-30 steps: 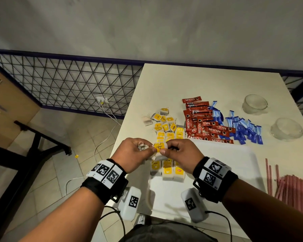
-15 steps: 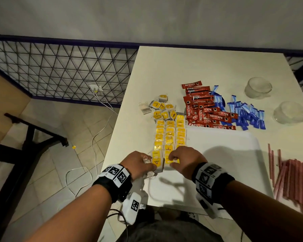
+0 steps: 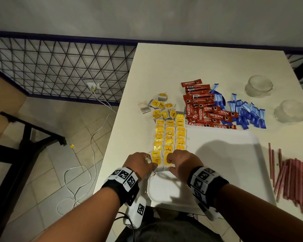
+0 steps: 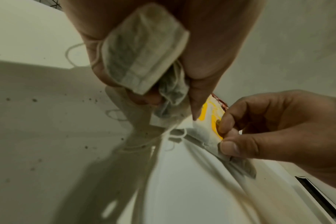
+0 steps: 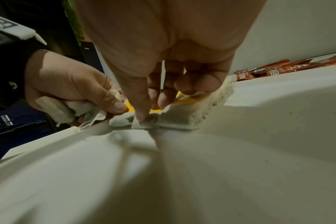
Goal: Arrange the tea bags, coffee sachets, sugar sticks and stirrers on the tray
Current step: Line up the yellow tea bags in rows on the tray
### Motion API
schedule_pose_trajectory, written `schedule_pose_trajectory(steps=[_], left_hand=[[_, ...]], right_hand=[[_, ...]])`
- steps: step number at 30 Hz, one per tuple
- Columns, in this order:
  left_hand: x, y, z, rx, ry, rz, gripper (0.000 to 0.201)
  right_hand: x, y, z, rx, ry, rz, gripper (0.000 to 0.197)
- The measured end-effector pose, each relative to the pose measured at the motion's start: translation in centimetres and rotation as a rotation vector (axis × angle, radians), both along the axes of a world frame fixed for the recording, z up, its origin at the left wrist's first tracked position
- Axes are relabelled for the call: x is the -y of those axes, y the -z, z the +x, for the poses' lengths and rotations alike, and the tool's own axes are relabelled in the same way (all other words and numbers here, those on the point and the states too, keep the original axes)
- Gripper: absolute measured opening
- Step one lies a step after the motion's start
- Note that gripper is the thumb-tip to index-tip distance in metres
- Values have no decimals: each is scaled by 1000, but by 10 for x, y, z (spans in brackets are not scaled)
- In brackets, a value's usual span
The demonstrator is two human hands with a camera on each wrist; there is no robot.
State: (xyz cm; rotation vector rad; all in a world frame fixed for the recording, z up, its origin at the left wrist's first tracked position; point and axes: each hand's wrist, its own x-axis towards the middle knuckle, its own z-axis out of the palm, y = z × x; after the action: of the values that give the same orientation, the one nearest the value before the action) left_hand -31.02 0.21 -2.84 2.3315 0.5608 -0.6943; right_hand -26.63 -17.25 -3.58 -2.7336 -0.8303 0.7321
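Tea bags with yellow tags (image 3: 170, 137) lie in three rows along the left side of the white tray (image 3: 226, 163). At the rows' near end, my left hand (image 3: 145, 162) grips a small bunch of tea bags (image 4: 142, 50) in its palm. Beside it, my right hand (image 3: 173, 161) pinches one tea bag (image 5: 175, 119) between thumb and forefinger, down on the tray. Loose tea bags (image 3: 162, 105), red coffee sachets (image 3: 205, 109) and blue sugar sticks (image 3: 247, 114) lie beyond the tray. Pink stirrers (image 3: 297, 180) lie to its right.
Two upturned glass bowls (image 3: 258, 88) (image 3: 290, 110) stand at the back right of the cream table (image 3: 199, 63). The table's left edge runs just beside the tea bag rows. Left of it are floor tiles, white cables (image 3: 77, 180) and a black wire fence (image 3: 59, 70).
Both hands came down from in front of me to the near end of the tea bag rows. The tea bag they held between them now rests on the tray.
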Motion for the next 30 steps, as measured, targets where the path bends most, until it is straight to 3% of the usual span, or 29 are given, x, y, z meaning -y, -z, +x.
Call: schedule_pose_trajectory(steps=[7, 15, 17, 20, 23, 24, 26, 30], left_hand=[[5, -4, 7, -48, 104, 131, 29], [3, -4, 5, -56, 50, 105, 33], [-5, -7, 1, -43, -19, -11, 33], [-19, -13, -9, 36, -221, -411, 37], [-19, -20, -12, 82, -403, -754, 58], [-14, -25, -11, 90, -426, -815, 65], [-5, -33, -7, 94, -477, -896, 52], [4, -40, 0, 119, -591, -941, 37]], right_hand=[[-1, 0, -1, 19, -10, -3, 28], [-4, 2, 1, -12, 7, -34, 27], [-3, -3, 1, -12, 22, -9, 27], [1, -17, 3, -27, 145, 219, 23], [-6, -35, 2, -229, 295, 504, 14], [-10, -40, 1, -317, 321, 565, 14], [-14, -45, 1, -399, 324, 613, 20], [-8, -47, 6, -333, 341, 578, 18]])
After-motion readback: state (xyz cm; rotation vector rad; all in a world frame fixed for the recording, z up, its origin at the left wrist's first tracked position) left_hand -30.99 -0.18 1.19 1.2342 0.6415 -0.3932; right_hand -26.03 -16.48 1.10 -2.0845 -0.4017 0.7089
